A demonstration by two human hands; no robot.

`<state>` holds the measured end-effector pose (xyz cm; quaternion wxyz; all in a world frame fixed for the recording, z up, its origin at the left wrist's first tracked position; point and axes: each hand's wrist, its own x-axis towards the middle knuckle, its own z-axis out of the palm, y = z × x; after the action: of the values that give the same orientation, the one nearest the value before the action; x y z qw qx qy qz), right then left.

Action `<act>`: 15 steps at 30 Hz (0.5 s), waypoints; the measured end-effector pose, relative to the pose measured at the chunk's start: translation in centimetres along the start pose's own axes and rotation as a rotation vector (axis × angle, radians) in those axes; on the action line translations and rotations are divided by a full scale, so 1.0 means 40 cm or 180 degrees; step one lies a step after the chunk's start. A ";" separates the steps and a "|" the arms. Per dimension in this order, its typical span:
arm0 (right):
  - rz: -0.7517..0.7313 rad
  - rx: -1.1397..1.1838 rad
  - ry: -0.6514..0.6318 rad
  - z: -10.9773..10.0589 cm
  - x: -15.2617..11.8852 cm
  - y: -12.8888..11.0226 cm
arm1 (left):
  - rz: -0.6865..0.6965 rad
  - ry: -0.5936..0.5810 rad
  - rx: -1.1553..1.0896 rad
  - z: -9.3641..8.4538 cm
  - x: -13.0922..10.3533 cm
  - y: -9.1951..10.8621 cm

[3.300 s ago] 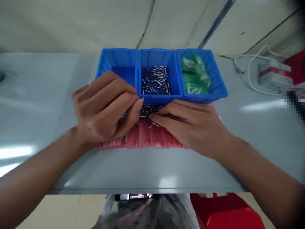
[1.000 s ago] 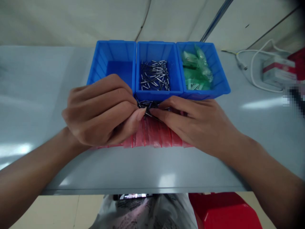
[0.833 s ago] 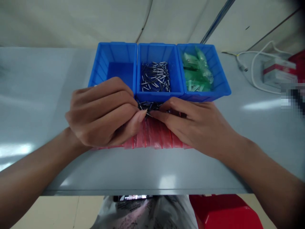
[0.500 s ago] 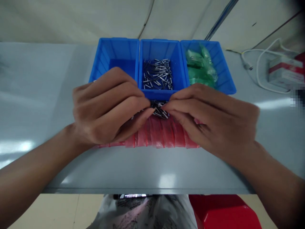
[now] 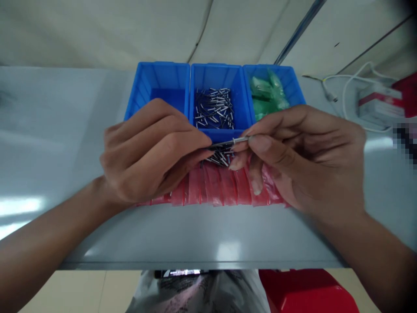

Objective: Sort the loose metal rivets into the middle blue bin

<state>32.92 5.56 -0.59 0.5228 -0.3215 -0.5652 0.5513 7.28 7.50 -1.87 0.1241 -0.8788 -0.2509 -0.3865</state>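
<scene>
A blind rivet [image 5: 239, 140] with a dark stem and a bright silver sleeve is stretched level between both hands. My left hand [image 5: 146, 152] is closed in a pinch at the dark stem's end. With thumb and forefinger, my right hand [image 5: 302, 152] grips the silver end; its other fingers are loosely curled below. Just under the fingertips lies a small heap of loose rivets [image 5: 220, 157], partly hidden by the hands. It rests on a row of pink plastic bags [image 5: 213, 187], whose left and right ends the hands partly cover.
Behind the hands stand three blue bins: the left bin [image 5: 163, 71] shows a bare floor, the middle bin [image 5: 239, 100] contains many rivets, and the right bin holds green plastic bags [image 5: 265, 93]. A white cable [image 5: 345, 95] and a box [image 5: 379, 104] lie at right. The table's front edge [image 5: 202, 264] runs below.
My right hand has turned and opened out its lower fingers, and a rivet now shows clearly between the two hands. My left hand keeps nearly the same pose. The view has shifted slightly.
</scene>
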 end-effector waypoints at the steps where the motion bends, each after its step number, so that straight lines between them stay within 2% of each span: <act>1: 0.0029 0.0008 -0.0024 0.000 -0.001 0.000 | 0.0129 0.0057 -0.0007 0.001 -0.001 -0.005; 4: 0.0019 -0.0137 -0.0017 0.006 -0.005 -0.002 | 0.0438 0.0199 -0.0083 0.004 -0.001 -0.023; 9: 0.0038 -0.0182 0.0003 0.014 -0.012 -0.006 | 0.0358 0.0196 -0.0169 0.007 0.001 -0.033; 13: 0.0104 -0.0280 0.0019 0.014 -0.011 -0.002 | 0.0601 0.0262 -0.0224 0.015 -0.009 -0.041; 15: 0.0027 -0.0207 0.0190 0.012 -0.004 0.001 | 0.0344 0.0332 -0.0348 0.019 -0.019 -0.047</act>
<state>32.50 5.27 -0.58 0.5264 -0.3570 -0.5656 0.5249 6.31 9.12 -2.88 0.1095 -0.8751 -0.1748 -0.4377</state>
